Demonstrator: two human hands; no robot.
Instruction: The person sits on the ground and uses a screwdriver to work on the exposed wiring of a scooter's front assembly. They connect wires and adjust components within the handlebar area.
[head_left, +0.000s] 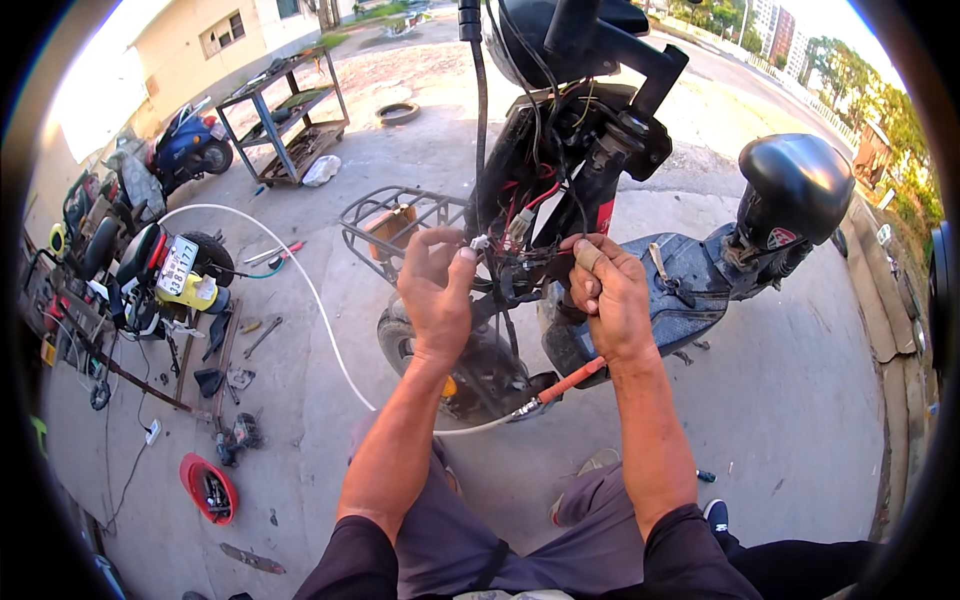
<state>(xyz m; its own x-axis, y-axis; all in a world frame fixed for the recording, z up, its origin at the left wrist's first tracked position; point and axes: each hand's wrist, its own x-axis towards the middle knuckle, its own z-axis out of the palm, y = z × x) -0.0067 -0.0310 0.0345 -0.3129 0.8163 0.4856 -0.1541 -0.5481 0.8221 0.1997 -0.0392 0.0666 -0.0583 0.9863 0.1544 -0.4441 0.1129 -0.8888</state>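
"Where are the two hands?"

"Apart, either side of the opened front of a scooter; the left hand pinches a small white connector between thumb and forefinger."

"And the right hand?"

"Thumb and fingers closed on the dark wiring; I can't tell which strand sits between them; a tan wrap circles one finger."

"Where exactly is that connector?"

"At the left edge of the dark wiring; a larger white plug with red wires is just above it to the right; a black wire rack stands out beyond the left hand."

"Anything below?"

"An orange grip, joined by a metal fitting to a white hose that loops away to the left; on the ground that side, a red bowl of dark parts and a wrench; farther back, a metal cart with a tyre lying near it."
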